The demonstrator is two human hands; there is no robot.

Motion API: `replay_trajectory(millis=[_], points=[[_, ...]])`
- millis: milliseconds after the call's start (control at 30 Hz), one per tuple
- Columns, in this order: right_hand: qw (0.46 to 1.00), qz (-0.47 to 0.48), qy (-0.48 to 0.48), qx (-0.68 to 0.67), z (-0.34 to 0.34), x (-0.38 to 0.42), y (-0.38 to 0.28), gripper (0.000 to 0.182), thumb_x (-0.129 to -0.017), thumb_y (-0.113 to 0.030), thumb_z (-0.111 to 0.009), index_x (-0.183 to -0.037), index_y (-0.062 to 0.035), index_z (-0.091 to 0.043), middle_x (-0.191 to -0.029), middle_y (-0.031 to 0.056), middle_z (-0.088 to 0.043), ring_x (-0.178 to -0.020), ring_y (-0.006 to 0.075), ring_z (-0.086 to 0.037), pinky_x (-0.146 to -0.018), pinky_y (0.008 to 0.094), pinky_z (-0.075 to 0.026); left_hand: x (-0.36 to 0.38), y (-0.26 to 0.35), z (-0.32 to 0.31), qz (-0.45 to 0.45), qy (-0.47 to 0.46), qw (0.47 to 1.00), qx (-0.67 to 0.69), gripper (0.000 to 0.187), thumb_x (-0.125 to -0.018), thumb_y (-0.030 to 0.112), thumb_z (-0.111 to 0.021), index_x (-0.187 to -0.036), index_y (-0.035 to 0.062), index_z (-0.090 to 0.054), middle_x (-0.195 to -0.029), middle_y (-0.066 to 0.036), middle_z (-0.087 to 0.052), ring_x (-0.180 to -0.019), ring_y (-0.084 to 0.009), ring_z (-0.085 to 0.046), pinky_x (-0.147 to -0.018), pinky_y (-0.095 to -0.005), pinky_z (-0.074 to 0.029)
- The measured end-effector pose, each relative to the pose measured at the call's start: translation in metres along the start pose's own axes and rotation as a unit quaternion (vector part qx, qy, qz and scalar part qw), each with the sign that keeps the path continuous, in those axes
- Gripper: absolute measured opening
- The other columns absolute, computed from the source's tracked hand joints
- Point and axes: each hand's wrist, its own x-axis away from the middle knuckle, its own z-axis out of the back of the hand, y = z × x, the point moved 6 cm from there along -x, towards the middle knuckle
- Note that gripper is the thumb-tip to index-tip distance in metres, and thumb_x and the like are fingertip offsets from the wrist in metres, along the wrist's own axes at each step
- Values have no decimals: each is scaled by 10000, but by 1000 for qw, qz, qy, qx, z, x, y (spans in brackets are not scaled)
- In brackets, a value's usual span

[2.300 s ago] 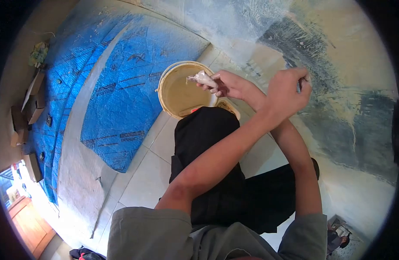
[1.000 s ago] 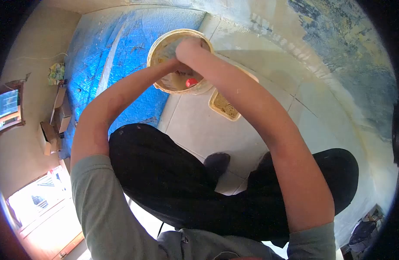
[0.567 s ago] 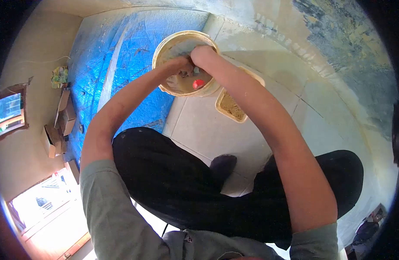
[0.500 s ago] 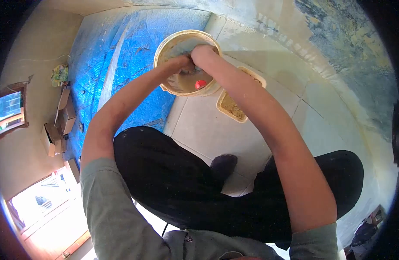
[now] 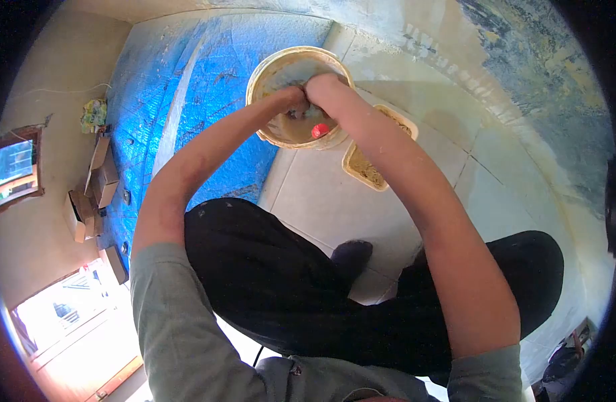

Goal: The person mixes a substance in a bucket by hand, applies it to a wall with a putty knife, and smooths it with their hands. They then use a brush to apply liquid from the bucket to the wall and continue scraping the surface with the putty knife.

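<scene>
Both of my hands reach down into a round, cream-coloured bucket [image 5: 272, 137] with murky liquid inside. My left hand [image 5: 295, 100] is bent inward at the bucket's middle, its fingers mostly hidden. Close beside it, my right hand [image 5: 321, 87] points down into the bucket, and its fingers are out of sight behind the wrist. Whether either hand holds something cannot be made out. A small red object [image 5: 320, 130] shows inside the bucket near its front rim. Partly under my right forearm lies a rectangular tub [image 5: 366, 171] holding a yellowish-brown material.
Blue sheeting [image 5: 221, 74] covers the floor at the left of the bucket. Pale tiles [image 5: 315, 194] lie in front, with my crossed legs near. A stained wall [image 5: 542, 87] curves along the right. Cardboard boxes [image 5: 104, 174] stand at the far left.
The bucket, tub and my hands appear slightly further right in the view. Both hands remain inside the bucket, close together.
</scene>
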Motion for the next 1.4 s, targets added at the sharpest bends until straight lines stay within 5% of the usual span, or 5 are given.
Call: replay_trajectory(millis=[100, 200, 567, 1000, 1400], points=[[999, 22, -18, 46, 2, 3, -2, 245, -873, -184, -548, -1045, -94, -696, -1078, 103, -656, -992, 259, -640, -843, 431, -503, 4, 17, 4, -1, -72, 923, -379, 368, -743, 247, -754, -1091, 140, -695, -1011, -94, -685, -877, -276, -647, -732, -401, -558], [995, 43, 47, 79, -2, -2, -1, 260, -855, -173, -562, -1069, -102, -692, -1109, 110, -653, -1015, 267, -638, -847, 435, -503, 16, 15, 19, 79, 48, 993, -74, 373, -661, 267, -807, -1002, 139, -725, -982, -79, -691, -853, -242, -644, -779, -354, -541], [975, 81, 186, 85, 4, -2, -4, 221, -787, -176, -596, -943, -98, -731, -964, 163, -698, -877, 300, -686, -757, 409, -544, 16, 12, 22, -2, 173, 975, -142, 402, -599, 259, -817, -962, 110, -728, -924, -111, -699, -843, -229, -646, -801, -346, -525], [996, 34, 63, 59, 5, -2, -3, 300, -865, -180, -573, -1128, -94, -688, -1187, 82, -654, -1069, 249, -642, -870, 409, -519, -16, -6, -3, -34, 57, 972, 226, 384, -598, 384, -846, -877, 145, -736, -842, -57, -693, -702, -166, -654, -659, -321, -552], [998, 43, 27, -23, 11, 18, -2, 305, -788, -212, -644, -1067, -111, -715, -1135, 118, -667, -1024, 258, -656, -866, 403, -518, 0, 6, 22, 14, 170, 960, -221, 358, -517, 272, -854, -793, 77, -736, -847, -116, -713, -818, -222, -689, -768, -354, -558]])
